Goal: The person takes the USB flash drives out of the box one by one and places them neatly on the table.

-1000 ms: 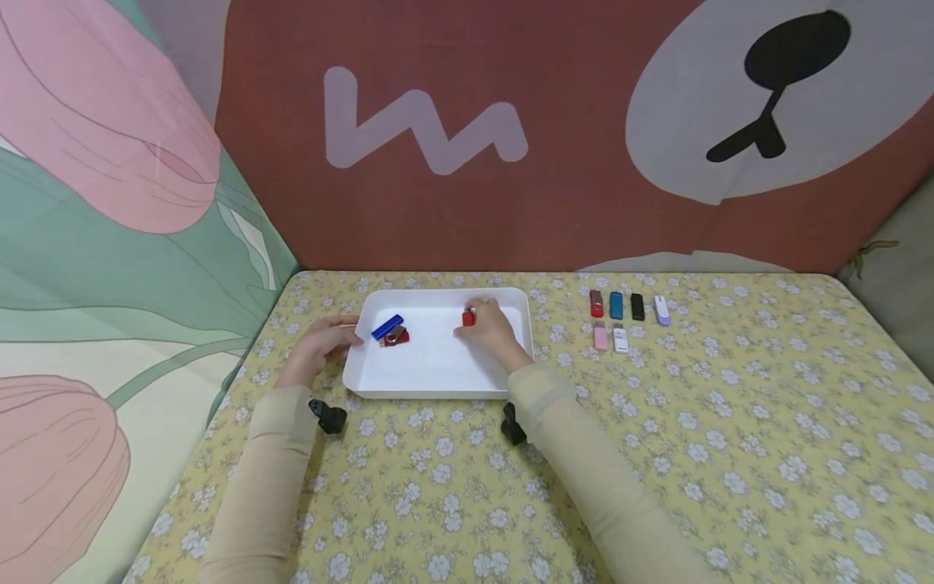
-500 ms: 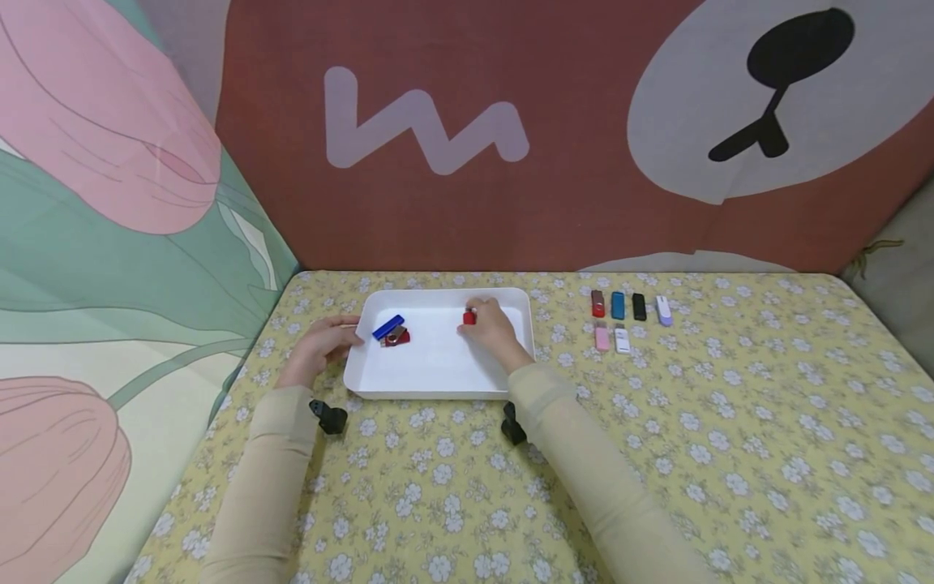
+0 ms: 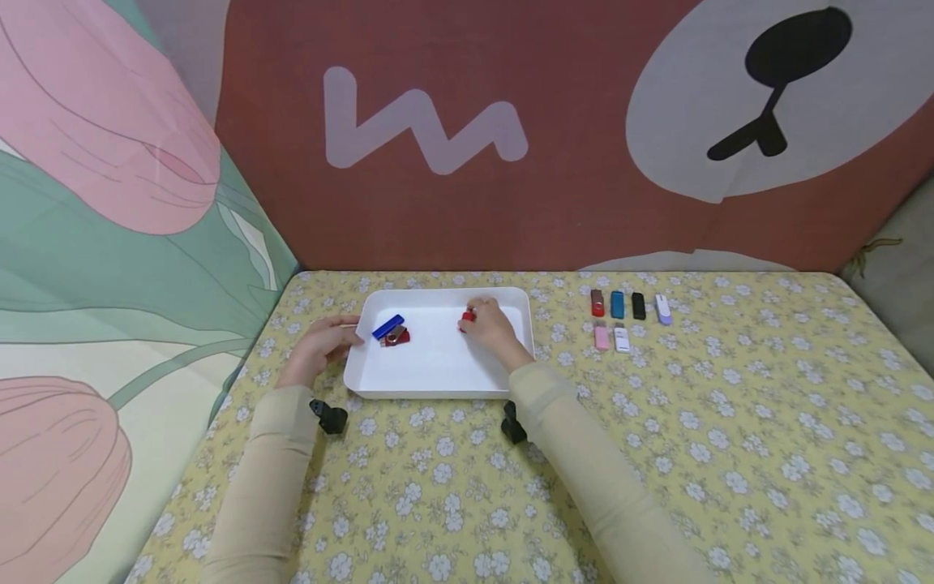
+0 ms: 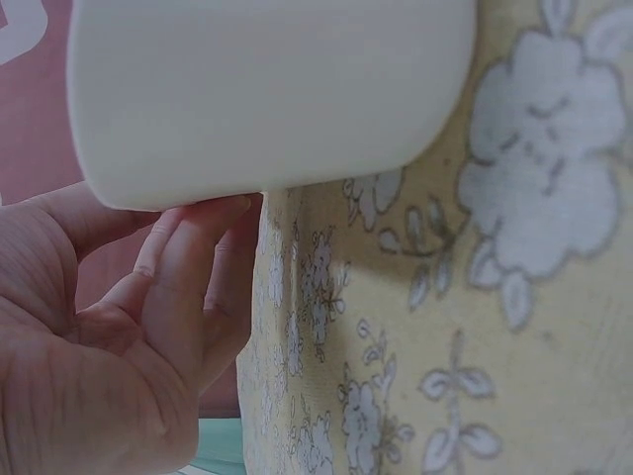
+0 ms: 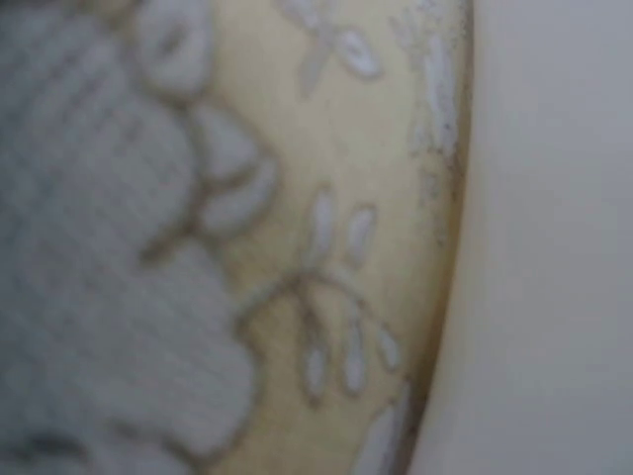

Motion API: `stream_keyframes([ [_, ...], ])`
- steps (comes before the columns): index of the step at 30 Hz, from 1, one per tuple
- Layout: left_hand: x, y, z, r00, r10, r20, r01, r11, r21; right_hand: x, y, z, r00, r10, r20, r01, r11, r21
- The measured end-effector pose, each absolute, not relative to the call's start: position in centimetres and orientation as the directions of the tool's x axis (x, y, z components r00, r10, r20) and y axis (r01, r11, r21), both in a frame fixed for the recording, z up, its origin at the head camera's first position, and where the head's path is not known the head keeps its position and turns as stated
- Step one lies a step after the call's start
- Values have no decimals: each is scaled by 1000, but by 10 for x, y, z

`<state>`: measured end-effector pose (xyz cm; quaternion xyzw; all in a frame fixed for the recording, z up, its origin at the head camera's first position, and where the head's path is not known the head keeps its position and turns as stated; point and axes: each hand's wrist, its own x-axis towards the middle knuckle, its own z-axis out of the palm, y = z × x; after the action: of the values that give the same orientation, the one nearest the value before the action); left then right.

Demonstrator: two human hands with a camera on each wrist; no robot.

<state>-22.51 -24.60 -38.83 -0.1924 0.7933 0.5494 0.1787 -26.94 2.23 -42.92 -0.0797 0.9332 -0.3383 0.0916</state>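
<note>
In the head view my right hand pinches a red USB stick over the right half of a white tray. Fingers partly cover that stick. At the tray's left end, my left hand grips the rim, thumb over the edge. The left wrist view shows the left hand with bent fingers against the outer wall of the tray. Inside the tray, a blue USB stick lies beside a red swivel USB stick. The right wrist view shows tablecloth and tray wall, no hand.
Right of the tray, USB sticks lie in two rows: red-brown, blue, black and white-purple behind, pink and white in front. A flowered cloth covers the table.
The red USB stick in my right hand has turned slightly between the fingers. My left hand and the tray have stayed in place.
</note>
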Motion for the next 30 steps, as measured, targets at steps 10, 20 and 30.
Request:
stream_keyframes([
  [10,-225,-245,-388,-862,-111,-495,-503,311,806,-269,25,-427,-960,-244,-138,-93,742,-664],
  [20,-224,-246,-389,-862,-110,-495,-502,322,803,-267,26,-424,-961,-250,-120,-74,648,-758],
  [30,-225,-246,-390,-866,-101,-490,-494,331,804,-264,26,-425,-971,-207,-121,-35,622,-783],
])
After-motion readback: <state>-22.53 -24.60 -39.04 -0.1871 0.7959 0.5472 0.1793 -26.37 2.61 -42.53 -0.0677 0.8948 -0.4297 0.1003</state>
